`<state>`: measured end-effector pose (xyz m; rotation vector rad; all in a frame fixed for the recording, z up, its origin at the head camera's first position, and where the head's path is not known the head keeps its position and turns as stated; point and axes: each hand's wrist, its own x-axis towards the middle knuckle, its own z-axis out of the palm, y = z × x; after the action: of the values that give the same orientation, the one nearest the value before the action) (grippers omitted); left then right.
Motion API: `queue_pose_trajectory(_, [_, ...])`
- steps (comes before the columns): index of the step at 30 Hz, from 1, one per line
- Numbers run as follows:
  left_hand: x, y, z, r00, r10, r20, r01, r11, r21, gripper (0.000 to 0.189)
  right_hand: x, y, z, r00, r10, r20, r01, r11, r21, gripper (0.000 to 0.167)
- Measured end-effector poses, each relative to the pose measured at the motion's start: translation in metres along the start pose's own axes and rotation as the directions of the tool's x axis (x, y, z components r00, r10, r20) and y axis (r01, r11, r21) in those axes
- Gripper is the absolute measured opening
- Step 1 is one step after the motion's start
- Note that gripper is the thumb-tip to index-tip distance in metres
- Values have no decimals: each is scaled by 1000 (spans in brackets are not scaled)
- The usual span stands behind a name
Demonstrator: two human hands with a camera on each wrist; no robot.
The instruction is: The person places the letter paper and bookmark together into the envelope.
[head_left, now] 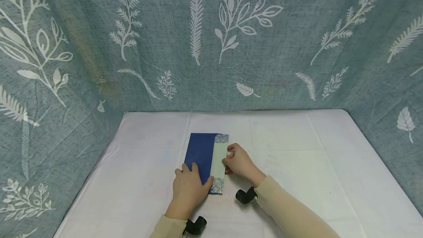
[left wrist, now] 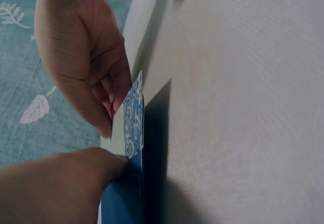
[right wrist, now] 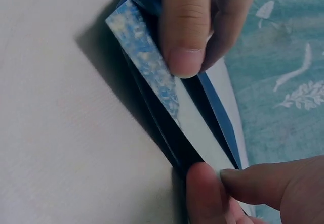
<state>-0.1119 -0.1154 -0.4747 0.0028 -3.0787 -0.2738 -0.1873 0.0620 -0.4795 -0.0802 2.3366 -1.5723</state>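
A dark blue folded paper piece [head_left: 199, 149] lies on the table, its long sides running away from me. Along its right side is a pale green paper strip [head_left: 219, 162] with blue floral ends. My left hand [head_left: 189, 191] rests on the near part of the blue piece, fingers spread; its thumb [right wrist: 185, 57] presses by the strip's near floral end. At the right edge, my right hand [head_left: 242, 163] pinches the strip between thumb [right wrist: 253, 186] and finger. In the right wrist view dark gaps show between the blue layers beside the strip. Whether blue paper is also in that pinch is hidden.
A white cloth covers the table [head_left: 297, 164]. Blue-green curtains [head_left: 172, 39] with white leaf prints hang behind it and at both sides. Each wrist wears a black camera, the left [head_left: 195, 226] and the right [head_left: 246, 195], close above the cloth.
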Motion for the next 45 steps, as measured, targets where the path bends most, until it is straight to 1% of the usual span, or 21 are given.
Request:
queue_pose_trajectory(3, [0,-1,0,1000,-3,-1,3,1000,3,84,1,-1,-1,1000,7,21,-7,1000,23,53])
queue_pose_trajectory(10, [0,-2,1,1000,-9,7,9,1000,-5,85,2,-3,3,1000,-11,20,11,1000,5,55])
queue_pose_trajectory(17, [0,-2,1,1000,-10,19,11,1000,-9,86,4,-6,10,999,-40,0,40,998,-57,58])
queue_pose_trajectory(26, [0,0,-1,1000,-12,26,12,1000,-5,86,5,-10,16,997,-82,-18,79,989,-123,57])
queue_pose_trajectory(35, [0,0,-1,1000,-9,29,9,1000,-5,85,7,-11,19,996,-88,-22,84,986,-147,59])
queue_pose_trajectory(40, [0,-1,-1,1000,-2,19,2,1000,-3,85,9,-14,22,997,-77,3,76,985,-157,63])
queue_pose_trajectory(45, [-1,-1,-1,1000,7,2,-7,1000,-11,84,12,-18,24,998,-54,25,57,985,-165,63])
